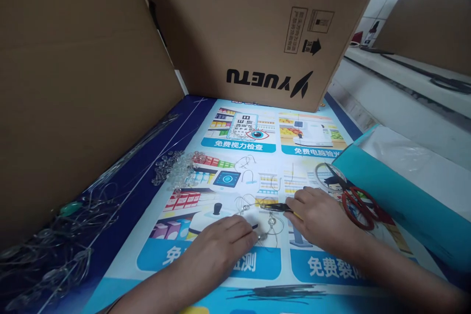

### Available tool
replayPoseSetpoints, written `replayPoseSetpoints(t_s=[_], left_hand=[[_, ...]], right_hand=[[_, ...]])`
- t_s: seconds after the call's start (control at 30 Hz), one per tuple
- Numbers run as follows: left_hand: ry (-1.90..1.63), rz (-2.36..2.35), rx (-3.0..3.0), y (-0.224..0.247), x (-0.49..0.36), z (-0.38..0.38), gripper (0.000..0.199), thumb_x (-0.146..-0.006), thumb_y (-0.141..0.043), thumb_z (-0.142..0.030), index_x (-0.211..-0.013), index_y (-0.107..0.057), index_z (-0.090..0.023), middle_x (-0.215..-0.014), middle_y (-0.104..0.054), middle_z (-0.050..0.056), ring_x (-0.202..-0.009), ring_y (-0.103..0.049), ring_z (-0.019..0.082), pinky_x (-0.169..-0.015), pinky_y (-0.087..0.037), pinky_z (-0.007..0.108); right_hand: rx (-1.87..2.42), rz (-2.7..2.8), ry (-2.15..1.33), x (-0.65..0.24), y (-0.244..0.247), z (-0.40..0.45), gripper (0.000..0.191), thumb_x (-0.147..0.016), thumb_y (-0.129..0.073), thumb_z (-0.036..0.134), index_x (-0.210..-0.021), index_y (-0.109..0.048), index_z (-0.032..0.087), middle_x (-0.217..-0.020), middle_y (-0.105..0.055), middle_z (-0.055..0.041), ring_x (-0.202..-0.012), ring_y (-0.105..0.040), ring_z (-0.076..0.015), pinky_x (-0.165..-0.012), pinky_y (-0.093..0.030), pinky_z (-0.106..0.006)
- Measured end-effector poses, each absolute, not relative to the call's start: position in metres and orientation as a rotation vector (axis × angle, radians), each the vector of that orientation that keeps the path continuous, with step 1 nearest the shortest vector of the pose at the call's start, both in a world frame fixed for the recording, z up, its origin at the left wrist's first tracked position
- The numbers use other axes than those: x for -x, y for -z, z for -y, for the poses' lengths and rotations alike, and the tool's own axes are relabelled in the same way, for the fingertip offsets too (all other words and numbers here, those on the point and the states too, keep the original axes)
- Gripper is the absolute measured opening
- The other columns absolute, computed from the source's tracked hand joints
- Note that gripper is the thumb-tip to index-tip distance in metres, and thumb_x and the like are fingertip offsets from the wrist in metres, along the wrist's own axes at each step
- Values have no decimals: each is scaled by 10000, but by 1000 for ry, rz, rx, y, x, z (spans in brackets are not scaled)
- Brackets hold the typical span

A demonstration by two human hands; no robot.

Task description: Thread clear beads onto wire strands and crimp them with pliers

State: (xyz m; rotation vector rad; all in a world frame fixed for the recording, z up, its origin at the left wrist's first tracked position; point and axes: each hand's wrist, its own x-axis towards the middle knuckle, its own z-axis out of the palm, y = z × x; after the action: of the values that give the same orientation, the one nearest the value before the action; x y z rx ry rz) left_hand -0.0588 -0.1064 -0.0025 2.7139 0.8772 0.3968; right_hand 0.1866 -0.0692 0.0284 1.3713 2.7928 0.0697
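Near the middle of the printed sheet, a thin wire piece with clear beads [271, 221] lies in loops. My right hand [312, 211] is closed round small pliers [276, 207] whose dark jaws point left and reach the wire's upper part. At the lower left of the beads, my left hand [230, 245] has its fingers pressed together at the wire's edge, apparently pinching it; the fingertips are partly hidden. A pile of clear beads [176, 169] rests further left. Short cut wires [279, 292] lie in front of my hands.
Red-handled scissors [358, 206] lie right of my right hand, beside a teal box [405, 196] with a white lining. Tangled wire with beads [47, 255] covers the left side. Large cardboard [235, 24] stands at the back and left. Loose bent wires [248, 175] lie beyond my hands.
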Motion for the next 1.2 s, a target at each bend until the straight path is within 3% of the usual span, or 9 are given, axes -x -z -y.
replayPoseSetpoints(t_s=[0.4, 0.53, 0.77, 1.2], left_hand=[[-372, -876, -2731, 4, 59, 107, 357, -846, -440, -82, -1186, -480, -184, -1113, -576, 80, -1024, -515, 224, -865, -471, 397], [-590, -918, -2680, 2, 63, 108, 325, -835, -504, -152, -1158, -503, -187, -1071, -598, 77, -992, -530, 217, -848, -470, 394], [-1155, -1170, -2304, 8, 77, 94, 255, -805, -528, -79, -1030, -568, -193, -921, -614, 55, -888, -556, 172, -777, -464, 317], [-1198, -1422, -1685, 12, 83, 82, 141, -843, -494, -218, -930, -604, -205, -939, -589, 38, -886, -554, 175, -734, -453, 269]], right_hand=[[-1421, -2872, -6, -199, -19, 68, 254, -853, -462, 345, -996, -607, 192, -862, -597, -85, -874, -519, -224, -779, -383, -366], [-1473, -2938, -2, -204, -12, 69, 260, -852, -461, 342, -1015, -604, 198, -916, -605, -80, -902, -514, -227, -801, -388, -376], [-1597, -3080, -29, -209, 5, 69, 271, -841, -481, 344, -1010, -610, 176, -976, -612, -87, -903, -516, -219, -794, -407, -361], [-1589, -3116, 11, -209, 11, 66, 266, -830, -499, 337, -1017, -601, 178, -987, -597, -85, -918, -505, -222, -817, -403, -379]])
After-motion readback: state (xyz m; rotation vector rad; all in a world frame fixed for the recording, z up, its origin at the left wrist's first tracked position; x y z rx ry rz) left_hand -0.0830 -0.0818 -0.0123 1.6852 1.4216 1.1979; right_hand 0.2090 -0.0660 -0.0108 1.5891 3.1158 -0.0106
